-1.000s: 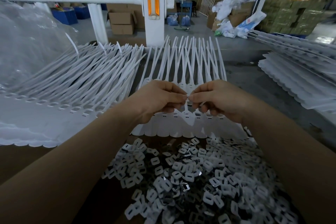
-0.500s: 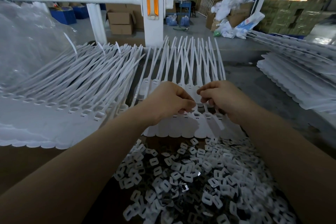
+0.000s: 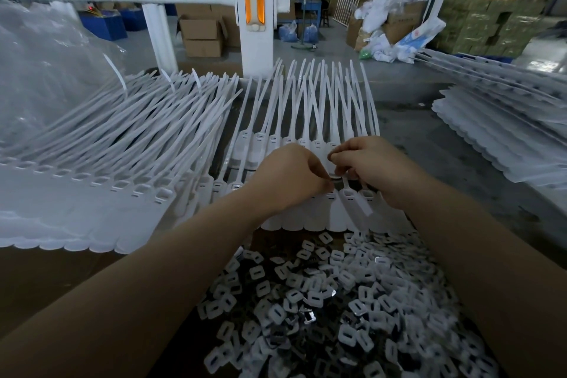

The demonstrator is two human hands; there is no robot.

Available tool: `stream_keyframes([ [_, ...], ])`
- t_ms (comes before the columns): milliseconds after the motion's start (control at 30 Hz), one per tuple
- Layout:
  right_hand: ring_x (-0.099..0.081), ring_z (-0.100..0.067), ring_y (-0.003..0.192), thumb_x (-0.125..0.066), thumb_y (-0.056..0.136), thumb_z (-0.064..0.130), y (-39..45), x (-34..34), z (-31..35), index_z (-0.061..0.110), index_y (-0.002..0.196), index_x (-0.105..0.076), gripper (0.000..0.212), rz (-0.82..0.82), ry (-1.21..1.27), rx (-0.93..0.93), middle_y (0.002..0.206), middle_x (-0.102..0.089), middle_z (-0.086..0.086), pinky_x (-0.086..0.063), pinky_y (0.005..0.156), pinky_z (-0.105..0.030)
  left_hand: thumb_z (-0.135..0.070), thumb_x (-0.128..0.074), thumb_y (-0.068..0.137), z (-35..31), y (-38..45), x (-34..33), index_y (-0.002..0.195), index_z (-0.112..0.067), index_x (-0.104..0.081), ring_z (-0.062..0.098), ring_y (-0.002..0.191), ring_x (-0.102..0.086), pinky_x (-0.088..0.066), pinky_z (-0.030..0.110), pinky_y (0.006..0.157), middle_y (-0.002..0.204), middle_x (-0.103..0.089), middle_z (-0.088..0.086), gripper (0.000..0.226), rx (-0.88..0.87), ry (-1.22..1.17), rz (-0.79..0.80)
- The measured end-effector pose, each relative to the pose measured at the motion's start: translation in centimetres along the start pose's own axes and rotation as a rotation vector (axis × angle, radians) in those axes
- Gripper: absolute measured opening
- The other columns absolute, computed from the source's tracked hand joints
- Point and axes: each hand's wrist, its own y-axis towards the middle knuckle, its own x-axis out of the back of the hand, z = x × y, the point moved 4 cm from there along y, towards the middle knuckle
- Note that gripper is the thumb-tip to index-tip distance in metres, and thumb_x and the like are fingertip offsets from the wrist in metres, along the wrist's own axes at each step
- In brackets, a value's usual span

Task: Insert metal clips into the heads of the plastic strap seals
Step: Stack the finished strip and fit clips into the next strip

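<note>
Showing the head view, the only one supplied: both hands meet over a row of white plastic strap seals [image 3: 310, 144] laid side by side on the bench, tails fanned away from the person toward a white post [image 3: 256, 25]. The left hand [image 3: 288, 178] has its fingers curled inward, fingertips pinched on a small dark piece, probably a metal clip [image 3: 337, 186], held at a seal head in the near row. The right hand [image 3: 372, 167] is also curled, thumb and forefinger pinched together above the same head; whether it grasps the head or a clip cannot be told. A loose heap of clips and white inserts [image 3: 337, 301] lies directly below the forearms, near the person. Further stacks of seals [image 3: 92, 169] lie to the left and at far right [image 3: 506, 132], with a clear plastic bag [image 3: 46, 71] at far left.

Handling, as a judgement: the seals look light and flexible along the tail but stiffer at the moulded head, so the head is the place to steady them. The clips appear thin, small and smooth, likely slippery; an edge pinch between fingertips suits them best.
</note>
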Motion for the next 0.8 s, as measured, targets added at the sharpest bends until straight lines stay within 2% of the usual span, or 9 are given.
stream_keyframes([
  [133, -0.059, -0.014, 0.07, -0.061, 0.093, 0.023, 0.0, 0.0, 0.1, 0.023, 0.092, -0.068, 0.006, 0.004, -0.009, -0.002, 0.084, -0.069, -0.003, -0.044, 0.056, -0.03, -0.03, -0.075, 0.081, -0.3, -0.3, 0.3, 0.086, -0.023, -0.077, 0.008, 0.075, -0.068, -0.059, 0.034, 0.076, 0.079, -0.074, -0.006, 0.009, -0.054, 0.024, -0.006],
  [200, -0.058, -0.014, 0.069, -0.061, 0.093, 0.023, 0.1, 0.0, 0.1, 0.022, 0.092, -0.067, 0.006, 0.008, -0.005, -0.002, 0.085, -0.069, -0.003, -0.043, 0.054, -0.029, -0.029, -0.073, 0.084, -0.7, -0.5, 0.4, 0.091, -0.024, -0.078, 0.006, 0.08, -0.067, -0.058, 0.034, 0.079, 0.086, -0.074, -0.008, 0.01, -0.121, 0.088, -0.021],
  [300, -0.058, -0.013, 0.068, -0.062, 0.092, 0.023, 0.2, 0.1, 0.0, 0.023, 0.091, -0.067, 0.006, 0.003, 0.0, -0.005, 0.084, -0.07, -0.003, -0.042, 0.053, -0.029, -0.031, -0.062, 0.093, -1.5, -1.0, 0.6, 0.104, -0.029, -0.075, 0.007, 0.087, -0.062, -0.054, 0.031, 0.082, 0.1, -0.072, -0.009, 0.017, -0.263, 0.338, -0.026],
  [367, -0.057, -0.011, 0.065, -0.062, 0.092, 0.023, 0.2, 0.1, 0.0, 0.023, 0.092, -0.068, 0.006, 0.004, 0.006, -0.005, 0.083, -0.07, -0.002, -0.041, 0.051, -0.028, -0.027, -0.054, 0.096, -1.9, -1.4, 0.6, 0.113, -0.03, -0.071, 0.013, 0.094, -0.061, -0.052, 0.034, 0.084, 0.107, -0.068, -0.007, 0.024, -0.374, 0.497, -0.001],
  [567, -0.058, -0.015, 0.066, -0.062, 0.092, 0.022, 0.2, 0.0, 0.0, 0.021, 0.094, -0.068, 0.007, 0.007, 0.002, -0.002, 0.081, -0.07, -0.003, -0.042, 0.051, -0.028, -0.023, -0.04, 0.101, -2.4, -2.4, 0.5, 0.128, -0.027, -0.059, 0.018, 0.087, -0.056, -0.046, 0.034, 0.069, 0.101, -0.056, -0.004, 0.034, -0.604, 0.782, 0.091],
  [700, -0.056, -0.019, 0.065, -0.061, 0.093, 0.019, 0.2, -0.1, 0.0, 0.019, 0.093, -0.068, 0.008, 0.014, 0.001, 0.007, 0.08, -0.068, -0.005, -0.044, 0.053, -0.029, -0.013, -0.045, 0.092, -3.1, -2.8, -0.1, 0.132, -0.022, -0.053, 0.015, 0.074, -0.039, -0.032, 0.032, 0.063, 0.083, -0.026, -0.008, 0.043, -0.675, 0.908, 0.119],
  [800, -0.053, -0.019, 0.058, -0.058, 0.092, 0.017, 0.2, -0.2, 0.0, 0.02, 0.089, -0.067, 0.01, 0.021, -0.041, 0.041, 0.076, -0.067, -0.006, -0.043, 0.052, -0.03, -0.013, -0.044, 0.092, -3.2, -3.0, -0.2, 0.129, -0.021, -0.057, 0.015, 0.077, -0.042, -0.037, 0.032, 0.066, 0.083, -0.031, -0.007, 0.04, -0.686, 0.945, 0.116],
])
